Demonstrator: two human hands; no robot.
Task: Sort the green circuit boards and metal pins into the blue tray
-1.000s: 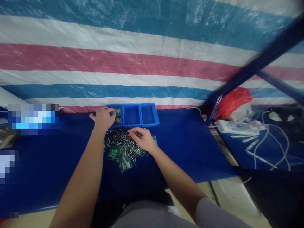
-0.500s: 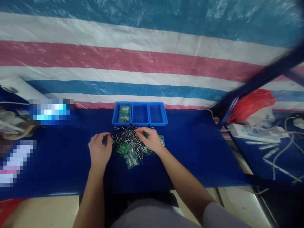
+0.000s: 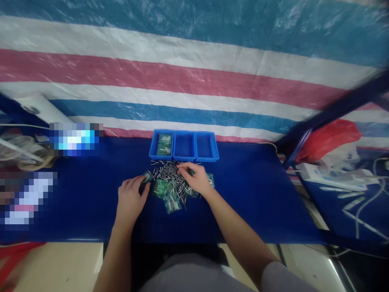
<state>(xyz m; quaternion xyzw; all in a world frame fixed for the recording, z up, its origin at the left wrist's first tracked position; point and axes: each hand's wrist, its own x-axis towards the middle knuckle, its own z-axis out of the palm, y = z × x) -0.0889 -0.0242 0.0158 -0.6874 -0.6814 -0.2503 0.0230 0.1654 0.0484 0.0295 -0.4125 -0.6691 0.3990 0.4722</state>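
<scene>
A heap of thin metal pins (image 3: 165,170) lies on the blue tabletop. Small clear packets lie against it, among them a green-tinted packet (image 3: 162,187) and a packet with pale pieces (image 3: 173,202). My left hand (image 3: 130,198) rests at the heap's left, thumb and fingers apart, fingertips touching the edge of a small clear packet (image 3: 148,177). Over the heap's right side, my right hand (image 3: 196,178) is closed in a pinch. What its fingertips hold is too small to make out. A bit of green shows between its thumb and fingers.
Behind the heap stand three joined blue bins; the left bin (image 3: 151,152) holds packets. A striped tarp (image 3: 194,85) hangs behind the table (image 3: 249,202). A power strip (image 3: 331,176) and a red bag (image 3: 331,138) are at right, a blurred-out lit object (image 3: 74,140) at left.
My left hand has lowered, its fingers reaching onto the small clear packet, which shows more now. My right hand keeps its pinch over the pins. The whole view has shifted slightly.
</scene>
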